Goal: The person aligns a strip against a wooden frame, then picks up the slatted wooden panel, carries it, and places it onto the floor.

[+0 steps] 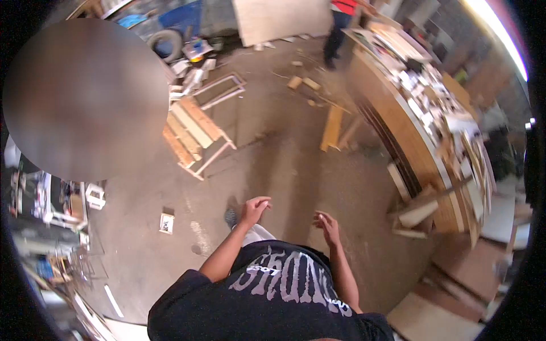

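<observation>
My left hand (pixel 256 210) is held in front of my body above the floor, its fingers loosely bent and apart, holding nothing. To its right, my right hand (pixel 327 227) is raised with fingers spread and nothing in it. Neither hand touches an object. Beyond them on the floor (pixel 278 153) lies a slatted wooden piece (pixel 190 131) with a thin frame, and behind it a rectangular wooden frame (pixel 222 91). A small box-like item (pixel 166 223) sits on the floor to the left of my left hand.
A long workbench (pixel 398 113) heaped with wood offcuts (pixel 424 96) curves along the right. Planks (pixel 331 128) and wood blocks (pixel 303 83) lie ahead. A person (pixel 338 28) stands at the bench's far end. A tire (pixel 165 45) is at the back left. A blurred circle hides the upper left.
</observation>
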{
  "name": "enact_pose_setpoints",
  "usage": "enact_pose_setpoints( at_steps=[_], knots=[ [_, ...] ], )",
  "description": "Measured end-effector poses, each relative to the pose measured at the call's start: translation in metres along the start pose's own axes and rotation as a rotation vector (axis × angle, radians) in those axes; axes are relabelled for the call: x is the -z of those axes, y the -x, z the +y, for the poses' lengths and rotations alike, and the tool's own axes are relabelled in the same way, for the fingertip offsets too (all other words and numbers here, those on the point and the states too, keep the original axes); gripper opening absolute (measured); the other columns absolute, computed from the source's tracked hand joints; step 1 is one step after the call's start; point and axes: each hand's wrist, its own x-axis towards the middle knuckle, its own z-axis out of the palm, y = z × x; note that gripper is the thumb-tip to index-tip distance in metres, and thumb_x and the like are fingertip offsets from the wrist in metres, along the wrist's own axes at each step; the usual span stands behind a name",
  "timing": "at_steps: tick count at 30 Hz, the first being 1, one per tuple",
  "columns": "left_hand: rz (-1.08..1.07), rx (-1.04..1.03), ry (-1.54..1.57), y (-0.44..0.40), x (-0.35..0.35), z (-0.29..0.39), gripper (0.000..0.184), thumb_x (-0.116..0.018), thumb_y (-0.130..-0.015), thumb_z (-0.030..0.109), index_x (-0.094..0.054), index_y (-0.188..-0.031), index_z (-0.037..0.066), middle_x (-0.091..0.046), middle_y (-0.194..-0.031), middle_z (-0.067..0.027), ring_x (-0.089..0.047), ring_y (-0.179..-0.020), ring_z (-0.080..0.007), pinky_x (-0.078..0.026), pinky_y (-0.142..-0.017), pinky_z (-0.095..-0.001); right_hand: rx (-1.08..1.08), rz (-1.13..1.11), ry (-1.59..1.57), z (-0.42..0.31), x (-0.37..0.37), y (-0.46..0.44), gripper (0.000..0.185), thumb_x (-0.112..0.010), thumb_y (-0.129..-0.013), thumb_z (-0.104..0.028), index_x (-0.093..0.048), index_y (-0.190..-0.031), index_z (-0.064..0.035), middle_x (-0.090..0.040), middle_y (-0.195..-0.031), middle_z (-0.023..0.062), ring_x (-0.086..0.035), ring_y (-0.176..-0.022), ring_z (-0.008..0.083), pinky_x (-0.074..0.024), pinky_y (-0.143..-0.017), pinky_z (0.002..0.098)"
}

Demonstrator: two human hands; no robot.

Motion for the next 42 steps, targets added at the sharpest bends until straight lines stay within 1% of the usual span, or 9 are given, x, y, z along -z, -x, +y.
enact_pose_setpoints(
  at_steps=[5, 10, 16, 20, 27, 31, 35, 37, 42],
  knots=[
    [-0.356, 0.025, 0.215, 0.021, -0.185, 0.063, 0.024, -0.058, -0.093, 0.012, -0.065, -0.112, -0.001, -0.071, -0.095, -0.0075, -0.065, -0.088, -0.0127, -0.052, -0.081, -0.0271, -0.075, 0.344, -0.206, 0.016, 0.114, 0.101, 0.040, -0.053, -0.097, -0.033, -0.059, -0.122, -0.0027, -0.067, -0.105, 0.0105, -0.065, -0.086, 0.0186, -0.0501, -0.076, 0.0300],
    [-0.731, 0.020, 0.039, 0.044, -0.268, 0.105, 0.024, -0.059, -0.093, 0.012, -0.065, -0.113, -0.002, -0.070, -0.100, -0.0087, -0.065, -0.090, -0.0133, -0.051, -0.082, -0.0261, -0.028, 0.673, -0.451, 0.022, 0.173, 0.167, 0.040, -0.054, -0.096, -0.033, -0.059, -0.122, -0.0032, -0.067, -0.105, 0.0099, -0.065, -0.084, 0.0172, -0.0507, -0.074, 0.0292],
    [-0.778, 0.275, -0.041, 0.030, -0.353, 0.110, 0.025, -0.058, -0.094, 0.012, -0.064, -0.112, -0.004, -0.071, -0.095, -0.0147, -0.068, -0.084, -0.0171, -0.055, -0.077, -0.0274, -0.109, 0.826, -0.560, 0.017, 0.200, 0.194, 0.036, -0.052, -0.097, -0.029, -0.059, -0.122, -0.0040, -0.067, -0.109, 0.0099, -0.066, -0.084, 0.0183, -0.0524, -0.077, 0.0317],
    [-0.795, 0.277, -0.132, -0.003, -0.429, 0.081, 0.023, -0.059, -0.093, 0.012, -0.064, -0.109, -0.003, -0.071, -0.091, -0.0121, -0.068, -0.080, -0.0164, -0.055, -0.075, -0.0268, -0.156, 1.000, -1.055, 0.061, 0.227, 0.219, 0.033, -0.052, -0.097, -0.028, -0.060, -0.121, -0.0052, -0.066, -0.109, 0.0092, -0.066, -0.088, 0.0229, -0.0521, -0.077, 0.0344],
    [-1.002, 0.372, -0.162, -0.001, -0.655, 0.104, 0.024, -0.059, -0.094, 0.015, -0.063, -0.109, -0.003, -0.069, -0.090, -0.0088, -0.065, -0.081, -0.0138, -0.053, -0.074, -0.0257, -0.079, 1.591, -1.125, 0.078, 0.353, 0.316, 0.025, -0.055, -0.095, -0.026, -0.060, -0.111, -0.0071, -0.066, -0.096, 0.0049, -0.064, -0.082, 0.0195, -0.0497, -0.071, 0.0322],
    [-1.323, 0.367, -0.106, 0.022, -0.769, 0.135, 0.030, -0.061, -0.094, 0.020, -0.061, -0.114, -0.001, -0.067, -0.096, -0.0074, -0.065, -0.086, -0.0155, -0.053, -0.079, -0.0286, -0.010, 1.768, -1.181, 0.074, 0.417, 0.329, 0.025, -0.056, -0.093, -0.024, -0.060, -0.111, -0.0075, -0.065, -0.096, 0.0055, -0.064, -0.081, 0.0195, -0.0492, -0.070, 0.0321],
    [-1.472, 0.361, -0.142, 0.056, -0.837, 0.154, 0.026, -0.059, -0.096, 0.018, -0.061, -0.112, -0.003, -0.066, -0.097, -0.0068, -0.064, -0.086, -0.0135, -0.051, -0.076, -0.0265, 0.007, 1.743, -1.177, 0.064, 0.469, 0.315, 0.027, -0.056, -0.094, -0.025, -0.060, -0.114, -0.0074, -0.065, -0.097, 0.0049, -0.064, -0.083, 0.0195, -0.0490, -0.070, 0.0318],
    [-1.454, 0.606, -0.162, 0.068, -0.858, 0.149, 0.027, -0.059, -0.096, 0.019, -0.061, -0.112, -0.003, -0.066, -0.096, -0.0067, -0.064, -0.088, -0.0133, -0.051, -0.079, -0.0267, -0.010, 1.686, -1.211, 0.082, 0.495, 0.315, 0.027, -0.056, -0.094, -0.025, -0.060, -0.114, -0.0076, -0.066, -0.097, 0.0045, -0.065, -0.083, 0.0190, -0.0494, -0.070, 0.0319],
    [-1.399, 0.284, -0.304, 0.096, -0.901, 0.117, 0.027, -0.059, -0.096, 0.019, -0.061, -0.113, -0.001, -0.067, -0.094, -0.0054, -0.063, -0.084, -0.0114, -0.050, -0.073, -0.0243, -0.025, 1.579, -1.221, 0.133, 0.595, 0.322, 0.026, -0.056, -0.094, -0.026, -0.062, -0.113, -0.0085, -0.067, -0.094, 0.0040, -0.066, -0.079, 0.0179, -0.0511, -0.067, 0.0303]
  ],
)
